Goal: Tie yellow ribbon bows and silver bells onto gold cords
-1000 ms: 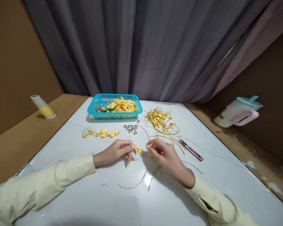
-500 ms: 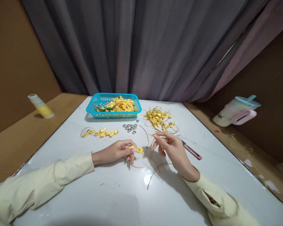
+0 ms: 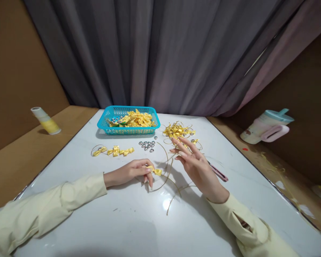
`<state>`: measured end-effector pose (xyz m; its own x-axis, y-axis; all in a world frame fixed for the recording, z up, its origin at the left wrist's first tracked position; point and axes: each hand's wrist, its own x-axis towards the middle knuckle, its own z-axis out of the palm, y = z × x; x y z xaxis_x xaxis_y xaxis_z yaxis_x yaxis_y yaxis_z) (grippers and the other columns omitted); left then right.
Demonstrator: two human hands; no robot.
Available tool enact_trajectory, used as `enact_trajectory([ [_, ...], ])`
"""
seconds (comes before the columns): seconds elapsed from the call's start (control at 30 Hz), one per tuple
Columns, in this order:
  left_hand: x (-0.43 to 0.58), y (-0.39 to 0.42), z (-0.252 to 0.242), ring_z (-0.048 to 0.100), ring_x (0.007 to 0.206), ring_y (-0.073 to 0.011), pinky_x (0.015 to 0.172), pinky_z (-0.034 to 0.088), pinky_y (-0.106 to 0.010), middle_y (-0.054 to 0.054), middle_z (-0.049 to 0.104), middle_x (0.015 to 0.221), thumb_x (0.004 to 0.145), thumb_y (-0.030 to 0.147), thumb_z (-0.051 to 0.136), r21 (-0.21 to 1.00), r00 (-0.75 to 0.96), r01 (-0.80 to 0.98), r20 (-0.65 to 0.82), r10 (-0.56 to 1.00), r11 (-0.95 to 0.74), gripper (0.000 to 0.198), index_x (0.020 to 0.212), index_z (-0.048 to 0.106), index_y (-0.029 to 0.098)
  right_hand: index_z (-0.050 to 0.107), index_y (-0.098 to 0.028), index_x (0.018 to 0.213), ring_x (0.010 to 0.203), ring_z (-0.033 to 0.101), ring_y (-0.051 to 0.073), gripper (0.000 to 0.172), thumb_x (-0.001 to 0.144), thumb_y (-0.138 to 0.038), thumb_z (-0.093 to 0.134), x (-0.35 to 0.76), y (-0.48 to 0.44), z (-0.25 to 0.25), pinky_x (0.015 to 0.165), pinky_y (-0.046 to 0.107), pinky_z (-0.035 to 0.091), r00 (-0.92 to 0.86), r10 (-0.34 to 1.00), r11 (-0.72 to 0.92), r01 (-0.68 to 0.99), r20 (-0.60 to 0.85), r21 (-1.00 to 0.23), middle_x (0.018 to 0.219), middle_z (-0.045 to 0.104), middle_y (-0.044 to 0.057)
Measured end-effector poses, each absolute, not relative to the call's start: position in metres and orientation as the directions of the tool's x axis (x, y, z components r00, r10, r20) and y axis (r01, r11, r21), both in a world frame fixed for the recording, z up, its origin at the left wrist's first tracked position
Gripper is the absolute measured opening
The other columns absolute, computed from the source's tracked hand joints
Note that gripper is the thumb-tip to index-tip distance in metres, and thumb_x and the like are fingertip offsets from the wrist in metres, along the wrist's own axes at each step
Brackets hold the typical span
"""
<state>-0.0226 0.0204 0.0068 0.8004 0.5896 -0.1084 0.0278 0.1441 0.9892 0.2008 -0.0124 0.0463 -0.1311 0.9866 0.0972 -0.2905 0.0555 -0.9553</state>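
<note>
My left hand (image 3: pixel 136 172) pinches a small yellow satin bow (image 3: pixel 157 172) between thumb and fingers. A thin gold cord (image 3: pixel 171 167) curves out from the bow and loops up toward my right hand. Over the cord's upper part, my right hand (image 3: pixel 199 169) is raised with its fingers stretched and apart. Whether its fingertips touch the cord I cannot tell. More gold cord (image 3: pixel 168 210) lies on the white table below the hands. Left of centre rest several finished-looking yellow bows (image 3: pixel 116 151), and silver beads (image 3: pixel 147 144) sit in a cluster behind my left hand.
A blue basket (image 3: pixel 128 130) at the back holds yellow bows and silver beads. Beside it lies a tangled pile of bows on cords (image 3: pixel 176 129). A pink cutter (image 3: pixel 219 172) is right of my right hand. A ribbon spool (image 3: pixel 48 125) and a lidded cup (image 3: pixel 260 126) stand at the sides.
My right hand's fingers have gone from a loose pinch to spread and stretched, lifting slightly. The cord now springs up in a wider loop. My left hand keeps the bow in place.
</note>
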Motion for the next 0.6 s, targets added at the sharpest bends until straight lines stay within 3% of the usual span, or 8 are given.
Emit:
enact_trajectory([
  [0.23, -0.021, 0.020, 0.009, 0.050, 0.062, -0.0117, 0.061, 0.035, -0.024, -0.010, 0.069, 0.073, 0.089, 0.032, 0.049, 0.988, 0.800, 0.052, -0.130, 0.587, 0.147, 0.020, 0.085, 0.052, 0.013, 0.062, -0.030, 0.106, 0.084, 0.058, 0.008, 0.027, 0.081, -0.023, 0.057, 0.221, 0.001, 0.053, 0.068, 0.020, 0.048, -0.059, 0.995, 0.046, -0.426, 0.078, -0.904, 0.131, 0.051, -0.003],
  [0.6, -0.023, 0.023, 0.010, 0.052, 0.061, -0.0110, 0.061, 0.036, -0.024, -0.010, 0.069, 0.073, 0.088, 0.031, 0.049, 0.988, 0.804, 0.062, -0.135, 0.579, 0.144, 0.020, 0.084, 0.053, 0.011, 0.068, -0.023, 0.089, 0.071, 0.055, 0.006, 0.016, 0.074, -0.022, 0.066, 0.255, 0.015, 0.068, 0.058, 0.014, 0.047, 0.257, 0.966, 0.146, -0.461, 0.025, -0.875, 0.095, 0.065, -0.002],
])
